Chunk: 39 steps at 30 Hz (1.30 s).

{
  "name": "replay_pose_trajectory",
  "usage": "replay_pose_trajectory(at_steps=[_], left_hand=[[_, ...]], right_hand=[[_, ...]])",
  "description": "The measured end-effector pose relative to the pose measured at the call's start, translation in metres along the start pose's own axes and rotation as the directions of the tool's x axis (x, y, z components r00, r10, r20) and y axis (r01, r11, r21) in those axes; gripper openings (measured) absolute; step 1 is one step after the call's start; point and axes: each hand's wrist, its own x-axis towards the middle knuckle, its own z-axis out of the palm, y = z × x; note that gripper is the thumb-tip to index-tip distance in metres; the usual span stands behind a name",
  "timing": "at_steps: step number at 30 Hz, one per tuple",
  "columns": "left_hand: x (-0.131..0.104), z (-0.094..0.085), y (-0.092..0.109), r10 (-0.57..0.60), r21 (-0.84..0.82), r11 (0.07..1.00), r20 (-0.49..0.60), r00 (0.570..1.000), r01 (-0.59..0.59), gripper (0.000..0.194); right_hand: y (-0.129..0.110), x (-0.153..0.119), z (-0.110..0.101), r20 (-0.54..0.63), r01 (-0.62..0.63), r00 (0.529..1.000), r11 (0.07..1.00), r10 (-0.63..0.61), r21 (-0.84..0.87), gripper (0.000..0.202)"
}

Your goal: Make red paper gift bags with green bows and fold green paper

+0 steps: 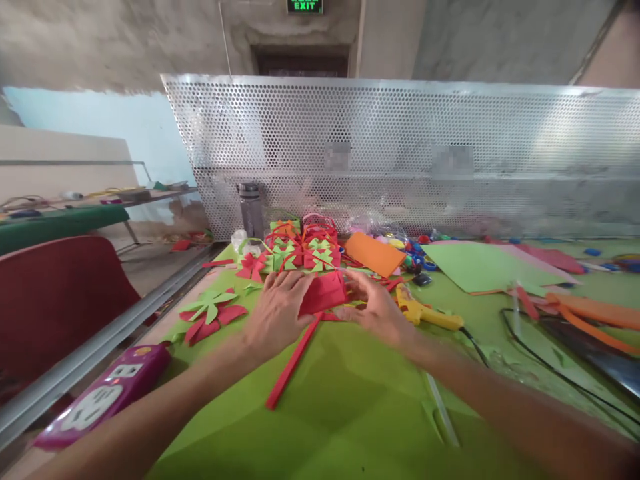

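Note:
My left hand [280, 310] is closed on a folded red felt piece [324, 292], shaped like a small box, its fingers over the left end. My right hand [377, 307] is beside the right end, fingers curved and apart; whether its fingertips touch the felt I cannot tell. A narrow red strip [293, 363] lies under both hands on the green sheet [350, 413]. Behind the hands stand several red felt baskets [320, 233] with green bows. Left of them lie a green felt cutout [210, 305] and a red petal-shaped cutout [203, 328].
A yellow glue gun [430, 313] with a black cord lies to the right. An orange sheet [375, 253] and light green sheets [490, 263] are behind. A purple case [107, 397] lies front left, a bottle [251, 210] at the back. A perforated metal panel [400, 133] borders the table.

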Motion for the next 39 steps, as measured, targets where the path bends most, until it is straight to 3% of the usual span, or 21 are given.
replay_pose_trajectory(at_steps=[5, 9, 11, 15, 18, 21, 25, 33, 39], left_hand=[[-0.014, -0.001, 0.007, 0.019, 0.012, 1.000, -0.160, 0.987, -0.017, 0.051], [-0.021, 0.004, 0.007, -0.024, -0.004, 1.000, -0.217, 0.976, 0.024, 0.047], [-0.023, 0.006, 0.008, -0.021, -0.013, 1.000, -0.223, 0.975, 0.018, 0.047], [-0.025, 0.007, 0.010, 0.062, 0.074, 0.996, -0.258, 0.964, -0.044, 0.047], [-0.028, 0.003, 0.014, 0.130, 0.175, 0.982, -0.322, 0.938, -0.076, 0.048], [-0.030, -0.001, 0.019, 0.164, 0.249, 0.965, -0.349, 0.922, -0.078, 0.049], [-0.031, -0.002, 0.026, 0.191, 0.337, 0.939, -0.351, 0.917, -0.066, 0.043], [-0.031, -0.002, 0.038, 0.217, 0.395, 0.916, -0.341, 0.915, -0.070, 0.043], [-0.030, -0.001, 0.043, 0.219, 0.385, 0.919, -0.320, 0.922, -0.085, 0.042]], right_hand=[[-0.006, -0.005, 0.004, -0.054, 0.022, 0.998, 1.000, -0.023, -0.003, 0.083], [-0.009, -0.014, 0.009, -0.131, 0.174, 0.971, 0.969, -0.198, -0.175, 0.067], [-0.014, -0.019, 0.011, -0.148, 0.273, 0.934, 0.918, -0.324, -0.289, 0.059], [-0.026, -0.027, 0.013, -0.148, 0.414, 0.812, 0.737, -0.564, -0.534, 0.039], [-0.033, -0.031, 0.014, -0.078, 0.438, 0.765, 0.606, -0.639, -0.664, 0.024], [-0.035, -0.032, 0.017, -0.035, 0.400, 0.798, 0.571, -0.602, -0.717, 0.022], [-0.033, -0.031, 0.022, -0.061, 0.338, 0.845, 0.620, -0.531, -0.708, 0.027], [-0.034, -0.030, 0.026, -0.091, 0.250, 0.890, 0.647, -0.446, -0.721, 0.028], [-0.034, -0.030, 0.028, -0.076, 0.249, 0.892, 0.625, -0.446, -0.740, 0.021]])
